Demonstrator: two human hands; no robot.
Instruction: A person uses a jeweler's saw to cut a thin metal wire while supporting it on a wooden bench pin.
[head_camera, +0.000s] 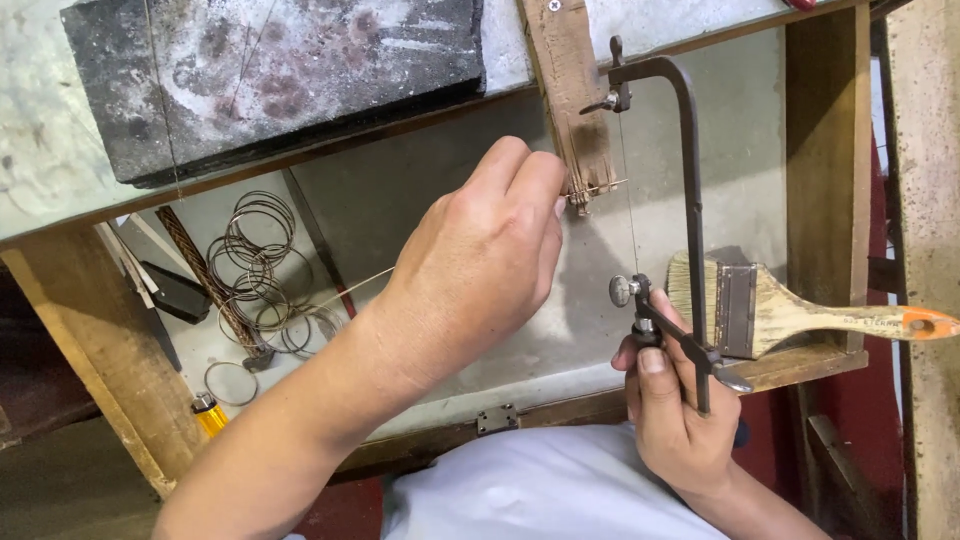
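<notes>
My left hand pinches a thin metal wire against the tip of a wooden bench pin that juts from the bench edge. The wire's long end trails out behind my wrist to the left. My right hand grips the handle of a dark metal jeweller's saw, held upright. Its thin blade runs vertically just right of the bench pin, close to the wire's tip.
A dark stone slab lies on the bench top. The tray below holds several wire rings, a twisted rod, a yellow lighter and a wide paintbrush. Wooden frame posts stand to the right.
</notes>
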